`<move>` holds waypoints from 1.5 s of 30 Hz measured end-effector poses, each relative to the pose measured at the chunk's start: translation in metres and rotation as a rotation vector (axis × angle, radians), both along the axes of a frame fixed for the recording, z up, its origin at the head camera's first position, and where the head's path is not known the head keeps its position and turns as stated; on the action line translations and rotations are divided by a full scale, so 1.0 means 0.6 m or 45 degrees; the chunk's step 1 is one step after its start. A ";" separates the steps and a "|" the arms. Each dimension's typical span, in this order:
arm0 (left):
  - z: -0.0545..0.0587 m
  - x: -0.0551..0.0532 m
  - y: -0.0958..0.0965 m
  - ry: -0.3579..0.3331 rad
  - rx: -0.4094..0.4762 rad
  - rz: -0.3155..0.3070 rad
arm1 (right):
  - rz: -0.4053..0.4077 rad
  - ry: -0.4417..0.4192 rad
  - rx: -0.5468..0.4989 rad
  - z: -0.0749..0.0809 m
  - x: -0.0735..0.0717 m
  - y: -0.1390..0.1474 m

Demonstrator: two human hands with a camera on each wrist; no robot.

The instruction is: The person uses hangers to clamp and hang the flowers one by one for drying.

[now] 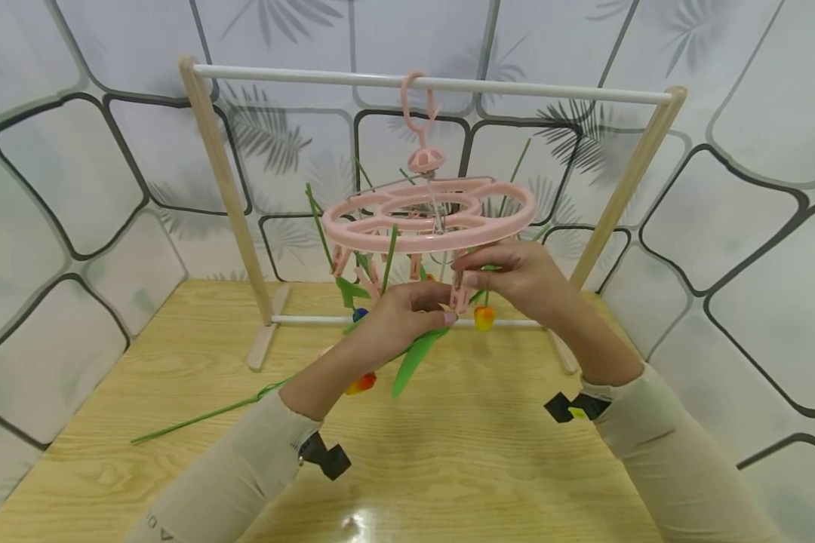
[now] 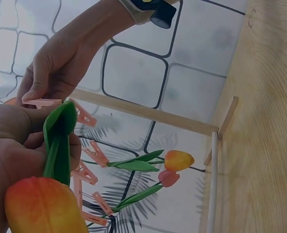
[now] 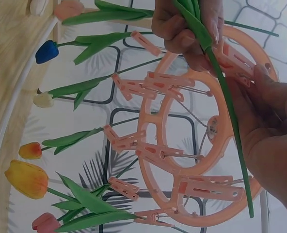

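Note:
My left hand [image 1: 407, 313] grips an artificial tulip [image 2: 46, 206] by its green stem and leaves. Its orange-red bloom hangs low, and the stem [image 3: 231, 107] runs up past the ring in the right wrist view. Right beside it, my right hand [image 1: 523, 275] pinches a pink clothespin [image 1: 459, 292] between thumb and fingers. That clothespin hangs from the front right of a round pink hanger [image 1: 428, 241]. Left fingertips are at the clothespin's lower end, by the stem. Whether its jaws hold the stem, I cannot tell.
The hanger's hook loops over the white bar [image 1: 550, 89] of a wooden stand. Other clothespins hold hanging tulips: blue [image 3: 47, 52], white [image 3: 43, 100], yellow [image 3: 27, 179] and pink [image 3: 45, 222] among them. A green stem [image 1: 197, 415] extends over the wooden table [image 1: 489, 452] at left.

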State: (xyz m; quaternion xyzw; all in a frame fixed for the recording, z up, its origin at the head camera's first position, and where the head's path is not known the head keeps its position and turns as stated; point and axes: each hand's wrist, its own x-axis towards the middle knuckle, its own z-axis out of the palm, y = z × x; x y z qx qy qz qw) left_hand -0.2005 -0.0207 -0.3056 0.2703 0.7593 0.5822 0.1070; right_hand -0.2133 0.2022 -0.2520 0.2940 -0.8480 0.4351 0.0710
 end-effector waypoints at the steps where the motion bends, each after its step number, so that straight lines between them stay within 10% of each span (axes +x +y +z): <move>1: -0.001 0.000 0.001 -0.004 0.013 -0.003 | 0.001 0.011 0.000 0.000 0.000 0.000; 45: -0.015 -0.009 -0.006 -0.031 0.062 0.015 | 0.035 -0.009 -0.026 -0.016 -0.002 -0.001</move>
